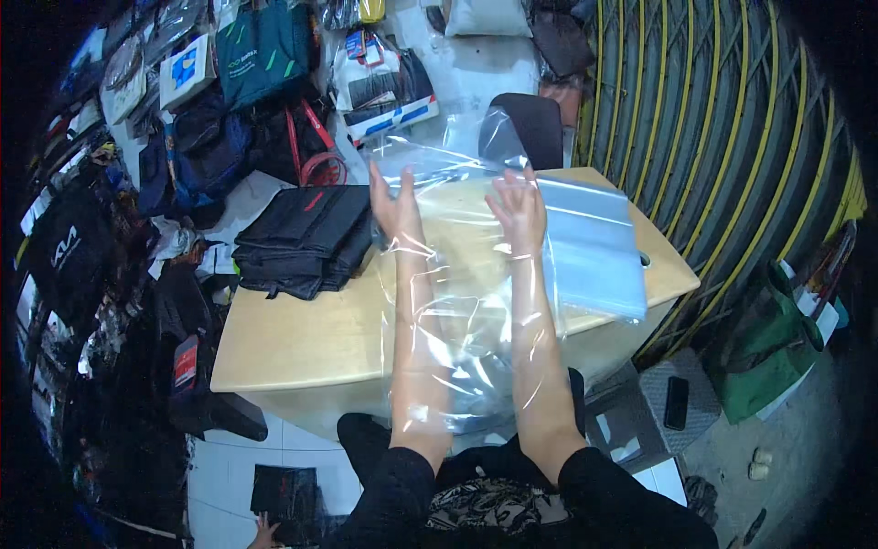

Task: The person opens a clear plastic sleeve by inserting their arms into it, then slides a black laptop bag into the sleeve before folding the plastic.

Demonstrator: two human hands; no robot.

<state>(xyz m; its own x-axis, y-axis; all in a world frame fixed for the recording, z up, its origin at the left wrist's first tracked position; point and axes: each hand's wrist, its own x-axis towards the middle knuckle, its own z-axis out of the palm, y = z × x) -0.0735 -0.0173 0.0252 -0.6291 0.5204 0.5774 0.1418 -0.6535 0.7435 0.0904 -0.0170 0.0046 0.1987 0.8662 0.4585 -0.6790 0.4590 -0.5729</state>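
Note:
A large clear plastic bag (pixel 462 316) hangs around both my forearms, its far end bunched above the table. Inside the plastic, my left hand (pixel 396 212) has its fingers apart and stretched away from me. Level with it, my right hand (pixel 519 212) also has its fingers spread, the film lying over them. A stack of flat clear plastic bags (pixel 594 252) lies on the table just right of my right hand. Left of my left hand sits a pile of folded black fabric bags (pixel 306 233).
The pale wooden table (pixel 302 343) is before me. A folding metal gate (pixel 704 137) stands at the right, near a green bag (pixel 768 357) and a phone (pixel 676 403) on a grey box. Another person's hand (pixel 265 532) is beside a black packet (pixel 285 494) at lower left.

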